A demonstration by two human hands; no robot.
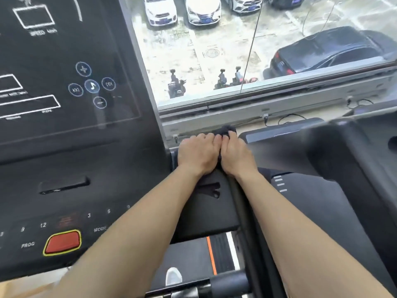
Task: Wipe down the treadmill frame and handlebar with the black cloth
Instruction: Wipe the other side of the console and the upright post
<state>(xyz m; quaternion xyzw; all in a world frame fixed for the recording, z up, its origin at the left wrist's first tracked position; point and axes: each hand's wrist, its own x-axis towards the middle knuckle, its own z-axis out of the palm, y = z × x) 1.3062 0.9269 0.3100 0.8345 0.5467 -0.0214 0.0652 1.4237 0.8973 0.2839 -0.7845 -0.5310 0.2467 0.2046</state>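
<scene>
Both hands' grip [218,152] over mostly hidden black cloth [224,130]

Black cloth [225,129]; black console [64,147] with white markings; red button [62,242] edged yellow; orange-striped belt [193,254].

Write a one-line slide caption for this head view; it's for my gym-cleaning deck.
Both hands, left and right, press the black cloth onto the treadmill frame.

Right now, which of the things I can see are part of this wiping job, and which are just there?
Part of the job:
black cloth
left hand
right hand
treadmill frame
handlebar

Just there:
red stop button
parked cars
cables on the sill
</scene>
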